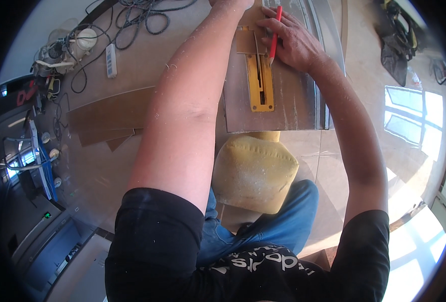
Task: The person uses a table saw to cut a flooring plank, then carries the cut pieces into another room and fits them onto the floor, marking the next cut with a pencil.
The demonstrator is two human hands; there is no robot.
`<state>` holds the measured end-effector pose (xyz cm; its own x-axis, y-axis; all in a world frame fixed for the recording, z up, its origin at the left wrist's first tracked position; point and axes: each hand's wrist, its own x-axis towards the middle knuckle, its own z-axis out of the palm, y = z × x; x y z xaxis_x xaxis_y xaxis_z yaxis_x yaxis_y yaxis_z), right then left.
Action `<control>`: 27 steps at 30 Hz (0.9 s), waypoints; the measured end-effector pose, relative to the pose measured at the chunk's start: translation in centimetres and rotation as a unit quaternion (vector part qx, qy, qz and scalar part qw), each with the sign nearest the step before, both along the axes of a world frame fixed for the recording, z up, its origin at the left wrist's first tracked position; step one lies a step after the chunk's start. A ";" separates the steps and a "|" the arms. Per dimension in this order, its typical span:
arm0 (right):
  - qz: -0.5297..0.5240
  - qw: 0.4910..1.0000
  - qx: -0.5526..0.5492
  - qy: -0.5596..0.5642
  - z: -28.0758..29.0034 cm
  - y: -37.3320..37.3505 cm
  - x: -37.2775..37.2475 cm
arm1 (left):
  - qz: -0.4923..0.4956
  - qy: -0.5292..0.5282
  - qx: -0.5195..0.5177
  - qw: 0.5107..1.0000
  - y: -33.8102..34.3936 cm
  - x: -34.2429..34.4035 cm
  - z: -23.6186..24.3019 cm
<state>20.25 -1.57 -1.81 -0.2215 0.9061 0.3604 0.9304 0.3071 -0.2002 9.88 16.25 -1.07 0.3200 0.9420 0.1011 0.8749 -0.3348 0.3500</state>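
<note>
A red pencil (277,30) is held in my right hand (296,44), its point toward me. That hand rests on the right part of a table saw's top (296,108), fingers stretched toward the far side. My left hand (231,3) reaches to the far edge of the picture; its fingers are mostly cut off, and what it touches cannot be made out. Between the hands, a yellow insert plate (267,95) with a long slot is set into the top. A small brown board piece (248,43) lies at the plate's far end.
A dusty yellow padded seat (255,173) stands between me and the saw. Brown board offcuts (112,113) lie on the floor at left. Coiled dark cable (140,20) and a white power strip (111,60) lie beyond them. A dark bag (396,55) is at far right.
</note>
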 end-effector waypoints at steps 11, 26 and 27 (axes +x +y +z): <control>-0.004 1.000 -0.002 -0.001 0.1 -0.2 0.0 | -0.005 0.007 0.014 1.000 -0.1 0.1 0.0; -0.019 0.999 -0.048 -0.009 -1.0 0.1 0.3 | 0.002 0.007 0.005 1.000 -0.1 -0.1 0.0; -0.016 0.999 -0.046 -0.001 -0.9 0.1 0.5 | 0.005 0.001 0.012 1.000 -0.1 0.0 0.0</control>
<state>20.72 -1.48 -2.73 -0.1930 0.9419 0.2750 0.9395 0.2583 -0.2250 9.86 16.15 -1.02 0.3103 0.9427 0.1225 0.8790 -0.3336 0.3406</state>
